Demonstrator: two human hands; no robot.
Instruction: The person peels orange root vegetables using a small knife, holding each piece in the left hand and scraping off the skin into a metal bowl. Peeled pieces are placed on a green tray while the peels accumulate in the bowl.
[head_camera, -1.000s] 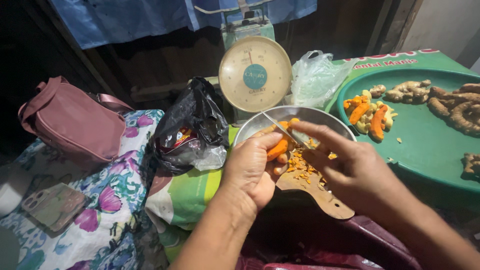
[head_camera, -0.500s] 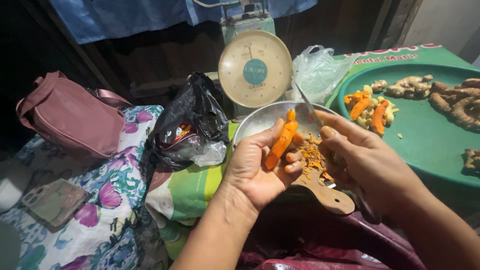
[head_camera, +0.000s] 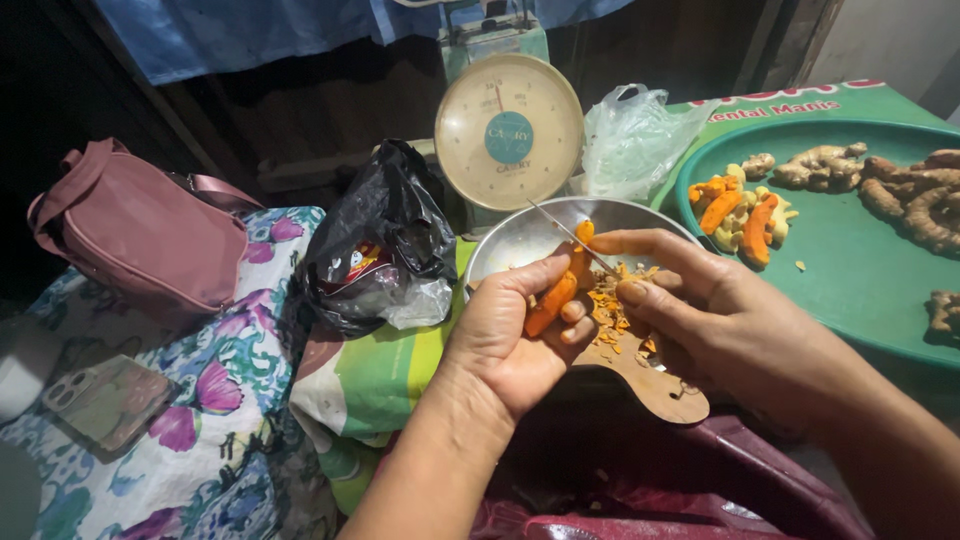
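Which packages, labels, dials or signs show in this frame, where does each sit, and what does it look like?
Scale dial: top centre, behind the metal bowl; round, cream face, teal centre label.
Black bag: left of the bowl; crumpled, red and yellow packet inside.
Clear bag: right of the scale; crumpled, see-through.
Green sheet: top right, under the green tray; red and white print.

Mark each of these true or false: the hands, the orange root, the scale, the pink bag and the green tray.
1. The left hand holds a peeled orange root. True.
2. The right hand holds a spoon. False: it holds a thin knife against the root.
3. The round dial scale stands behind the metal bowl. True.
4. The pink bag lies on the round green tray. False: it lies far left, on flowered cloth.
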